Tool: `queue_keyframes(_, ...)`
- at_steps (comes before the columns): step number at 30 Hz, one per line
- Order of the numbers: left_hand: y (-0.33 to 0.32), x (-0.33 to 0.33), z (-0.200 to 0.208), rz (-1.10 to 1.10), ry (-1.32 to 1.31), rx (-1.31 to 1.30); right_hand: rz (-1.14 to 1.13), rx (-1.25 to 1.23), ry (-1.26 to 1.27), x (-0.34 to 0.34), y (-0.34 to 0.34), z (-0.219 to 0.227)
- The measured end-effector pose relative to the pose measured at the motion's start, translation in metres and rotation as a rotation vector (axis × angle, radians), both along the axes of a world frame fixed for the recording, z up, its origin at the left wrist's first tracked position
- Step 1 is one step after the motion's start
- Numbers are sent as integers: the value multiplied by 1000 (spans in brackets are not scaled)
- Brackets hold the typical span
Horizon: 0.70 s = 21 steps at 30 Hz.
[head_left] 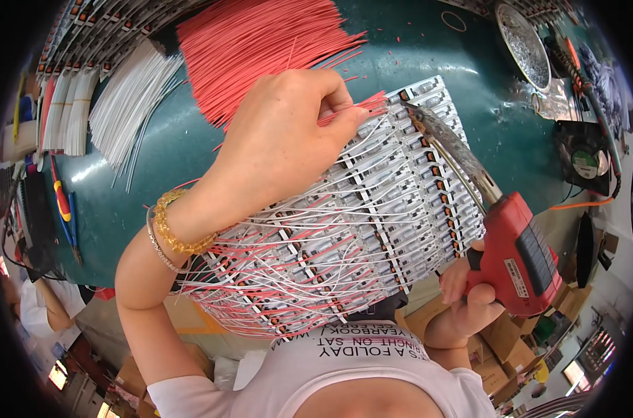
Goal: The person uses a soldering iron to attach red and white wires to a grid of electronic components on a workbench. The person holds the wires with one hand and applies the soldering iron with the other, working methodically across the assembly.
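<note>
Left grip (285, 132) pinching thin red wires (377, 104), heap of straight red wires (254, 49) beyond, pale circuit-board panel (417, 202) partly hidden beneath, right grip (470, 303) around red-black pistol-shaped soldering tool (517, 258)

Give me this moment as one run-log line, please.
left hand: holding red wires | right hand: holding red soldering gun | tip over circuit boards

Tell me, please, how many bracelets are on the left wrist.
2: a yellow beaded bracelet nearer the left hand, and a slim silvery bracelet just behind it; others could be hidden beneath.
</note>
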<state>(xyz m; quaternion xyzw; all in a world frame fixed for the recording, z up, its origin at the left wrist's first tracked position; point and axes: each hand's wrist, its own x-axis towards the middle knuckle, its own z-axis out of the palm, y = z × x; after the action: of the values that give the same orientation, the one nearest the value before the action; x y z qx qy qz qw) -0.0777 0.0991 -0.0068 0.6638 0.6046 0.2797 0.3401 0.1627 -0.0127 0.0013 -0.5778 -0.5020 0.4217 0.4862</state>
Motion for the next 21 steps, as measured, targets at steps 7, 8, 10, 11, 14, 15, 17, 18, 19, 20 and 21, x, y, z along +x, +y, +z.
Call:
queue_keyframes(7, 0, 0, 0, -4, 6, 26, 42, 46, -72, 16, -7, -11)
queue_keyframes(8, 0, 1, 0, -7, 6, 27, 44, 42, -49, 15, -6, -10)
queue_keyframes(10, 0, 1, -2, -3, 13, 40, 29, 13, 33, 4, -2, -3)
queue_keyframes(11, -1, 2, -2, -1, 16, 46, 22, 8, 46, 3, -2, -2)
queue_keyframes(14, -3, 3, -1, 35, -22, -15, -15, 5, 72, 1, -4, 0)
queue_keyframes(15, -5, 4, -1, 9, 21, 64, -35, 12, 78, 0, -5, 0)
queue_keyframes(17, -8, 5, -1, -42, 106, 223, -29, 14, 78, 2, -7, 0)
queue_keyframes(18, -10, 6, 0, -56, 139, 231, -3, 8, 71, 4, -7, 0)
queue_keyframes(19, -11, 7, 2, -69, 172, 239, 23, 2, 65, 6, -7, 0)
queue_keyframes(20, -12, 8, 3, -82, 204, 246, 26, -10, 74, 7, -8, -1)
queue_keyframes(21, -10, 8, 3, -59, 105, 139, 23, -21, 82, 9, -10, -2)
